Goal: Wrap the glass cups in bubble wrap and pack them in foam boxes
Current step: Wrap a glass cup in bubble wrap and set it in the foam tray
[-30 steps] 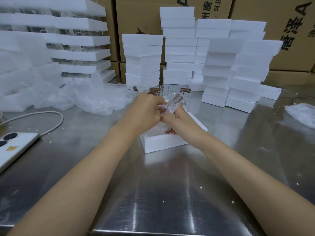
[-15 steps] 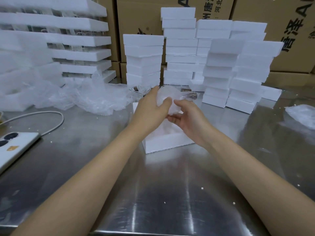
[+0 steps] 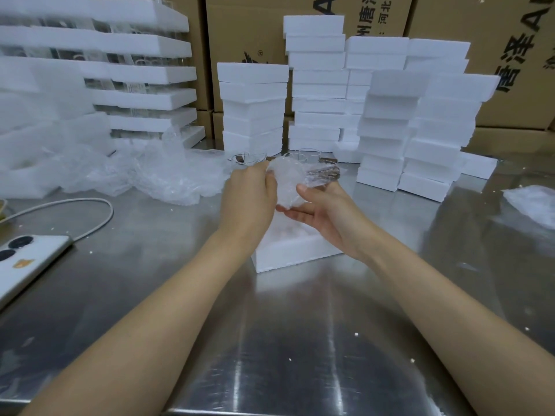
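A glass cup in bubble wrap is held above an open white foam box on the steel table. My left hand grips the wrapped end from the left. My right hand cradles the bundle from below, thumb on top of the wrap. The cup's bare rim sticks out to the right. Several unwrapped glass cups stand just behind my hands.
Stacks of white foam boxes rise behind and to the right. Loose bubble wrap lies at the left, more wrap at the right edge. A power strip with cable sits front left. Cardboard cartons line the back.
Both hands lifted the cup off the box and turned it. The wrap now covers most of the cup, and my right hand has opened under it.
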Demonstrator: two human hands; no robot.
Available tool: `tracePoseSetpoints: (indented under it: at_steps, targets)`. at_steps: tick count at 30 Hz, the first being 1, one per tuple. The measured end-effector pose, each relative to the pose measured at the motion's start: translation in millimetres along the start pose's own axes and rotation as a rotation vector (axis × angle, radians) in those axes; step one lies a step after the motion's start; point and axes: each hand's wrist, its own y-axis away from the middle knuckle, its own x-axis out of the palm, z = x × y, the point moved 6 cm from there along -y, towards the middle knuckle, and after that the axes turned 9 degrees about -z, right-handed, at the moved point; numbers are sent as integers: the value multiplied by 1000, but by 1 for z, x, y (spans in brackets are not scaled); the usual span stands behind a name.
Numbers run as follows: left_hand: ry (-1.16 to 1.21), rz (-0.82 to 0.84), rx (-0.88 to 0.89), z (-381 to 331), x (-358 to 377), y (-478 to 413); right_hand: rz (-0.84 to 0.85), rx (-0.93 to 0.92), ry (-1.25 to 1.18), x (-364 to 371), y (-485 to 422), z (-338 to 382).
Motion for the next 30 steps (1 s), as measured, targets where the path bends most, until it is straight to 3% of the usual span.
tracePoseSetpoints:
  at_steps: [2, 6, 11, 15, 21, 25, 30]
  targets:
    - [84, 54, -28, -1, 4, -1, -25, 13, -81, -3, -1, 0]
    - [379, 244, -276, 4, 18, 2, 10, 11, -131, -4, -1, 1]
    - [483, 152, -489, 20, 19, 0, 110, -79, 84, 4, 3, 2]
    - [460, 101, -473, 20, 18, 0, 110, -56, 41, 3, 1, 0]
    - [801, 388, -701, 12, 31, 9, 25, 13, -146, -5, -3, -2]
    - [885, 382, -760, 13, 29, 10, 54, -21, -53, -4, -2, -1]
    - [817, 361, -790, 17, 31, 11, -16, -96, 121, -4, 0, 1]
